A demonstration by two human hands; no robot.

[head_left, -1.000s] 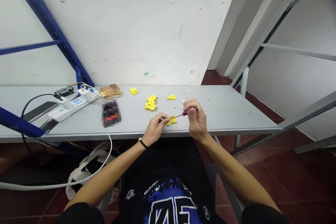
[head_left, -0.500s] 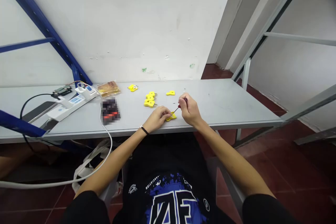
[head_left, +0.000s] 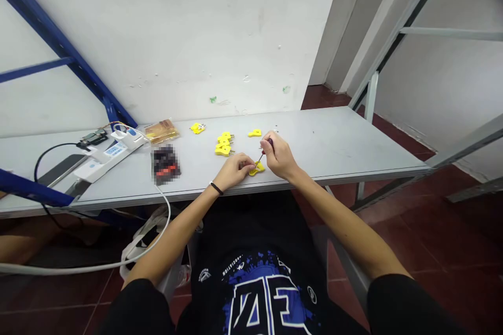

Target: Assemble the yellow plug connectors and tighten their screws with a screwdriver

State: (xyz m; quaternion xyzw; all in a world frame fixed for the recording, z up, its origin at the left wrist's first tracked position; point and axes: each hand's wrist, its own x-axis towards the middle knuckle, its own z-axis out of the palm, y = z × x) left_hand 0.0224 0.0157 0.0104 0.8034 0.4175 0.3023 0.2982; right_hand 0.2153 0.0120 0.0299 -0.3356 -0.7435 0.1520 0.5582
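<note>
At the far left, the bench (head_left: pixel 322 152) is crossed at its corner by a blue frame (head_left: pixel 78 76), and room there is taken up by a dark flat device (head_left: pixel 61 170) and a white power strip (head_left: pixel 112 153). Next, a clear packet (head_left: pixel 162 132) and a pixelated item (head_left: pixel 165 164) are seen, then a yellow-and-white plug (head_left: pixel 197 127) and a row of yellow plugs (head_left: pixel 223 146). By the near edge, the fingers of the left hand (head_left: pixel 234 169) are pressed together at a yellow piece (head_left: pixel 258 168); what exactly is pinched cannot be told. That piece is met by the tip of a screwdriver (head_left: pixel 259 158), whose handle is gripped in the right hand (head_left: pixel 279 157). Beyond, another yellow piece (head_left: pixel 254 133) is seen. Rightward, wide room for moving is offered, bounded by a gray frame (head_left: pixel 370 99).
</note>
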